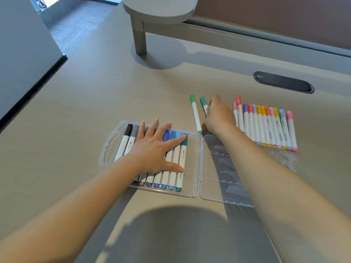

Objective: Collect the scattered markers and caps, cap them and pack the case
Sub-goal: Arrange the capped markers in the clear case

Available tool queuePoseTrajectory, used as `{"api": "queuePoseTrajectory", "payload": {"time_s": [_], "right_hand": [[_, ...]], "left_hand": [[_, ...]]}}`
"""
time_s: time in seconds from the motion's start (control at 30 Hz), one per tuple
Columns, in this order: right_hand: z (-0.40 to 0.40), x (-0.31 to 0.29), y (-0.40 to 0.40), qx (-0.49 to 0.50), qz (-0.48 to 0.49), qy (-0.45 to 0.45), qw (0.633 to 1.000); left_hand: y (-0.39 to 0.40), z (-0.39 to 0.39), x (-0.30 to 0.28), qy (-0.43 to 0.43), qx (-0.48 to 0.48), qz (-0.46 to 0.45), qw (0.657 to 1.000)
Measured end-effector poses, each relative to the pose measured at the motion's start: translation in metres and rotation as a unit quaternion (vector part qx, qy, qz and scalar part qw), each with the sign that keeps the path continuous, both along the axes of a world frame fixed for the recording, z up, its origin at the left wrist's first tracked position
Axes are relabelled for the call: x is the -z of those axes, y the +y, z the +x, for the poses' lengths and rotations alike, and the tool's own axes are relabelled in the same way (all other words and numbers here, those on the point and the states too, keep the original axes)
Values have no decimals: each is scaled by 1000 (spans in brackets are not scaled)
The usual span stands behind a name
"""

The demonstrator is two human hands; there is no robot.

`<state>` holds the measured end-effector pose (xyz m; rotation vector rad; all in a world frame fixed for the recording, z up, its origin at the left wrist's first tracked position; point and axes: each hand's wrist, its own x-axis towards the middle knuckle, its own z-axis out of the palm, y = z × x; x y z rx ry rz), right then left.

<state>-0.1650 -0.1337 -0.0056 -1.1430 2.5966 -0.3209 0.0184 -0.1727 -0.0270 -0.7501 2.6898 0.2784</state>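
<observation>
Pale wood-grain desk (79, 114) fills the head view, w/ a grey monitor-riser leg (140, 37) at the far side, a black oval cable grommet (284, 82) far right, and grey carpet floor (79, 25) beyond the desk's left edge.

Clear plastic marker case (193, 188) lies open flat near the desk centre; its lid (224, 179) is folded out to the right, partly under the right forearm. Case tray holds a row of capped markers (171, 168) side by side: black & grey caps at the left, blues then a teal at the right end.

Left hand (153, 149) rests palm-down on that row, fingers spread & straight. Index tip touches the teal marker's cap (184, 141); thumb tip lies across the same marker's white barrel lower down. Markers sit under the palm & fingers, not gripped.

Right hand (218, 115) reaches past the case toward two loose markers on the desk. Green-capped marker (196, 113) lies just left of the hand, apart from it. Teal-capped marker (204, 105) runs under the fingers; its barrel is hidden by the hand. Fingers look curled down onto it, but cannot tell if they pinch it.

Right of the hand, a tight row of capped markers (266, 126) in pinks, purple, oranges, yellows lies on the desk, beside the lid's far edge.
</observation>
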Motion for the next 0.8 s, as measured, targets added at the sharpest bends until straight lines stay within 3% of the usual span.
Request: {"api": "queuePoseTrajectory", "payload": {"time_s": [0.17,0.27,0.4,0.53,0.8], "right_hand": [[-2,-16,6,12,-58,-20,998],[2,-31,9,8,-153,-92,984],[12,-43,20,10,-210,-218,953],[24,-37,37,33,-185,-353,916],[44,-16,52,17,-118,-418,901]], "left_hand": [[0,1,1,-6,2,-6,1000],[-1,1,1,10,-4,5,1000],[-5,1,-4,93,-50,98,990],[-5,7,-8,186,-116,143,965],[4,18,-15,187,-124,123,967]]}}
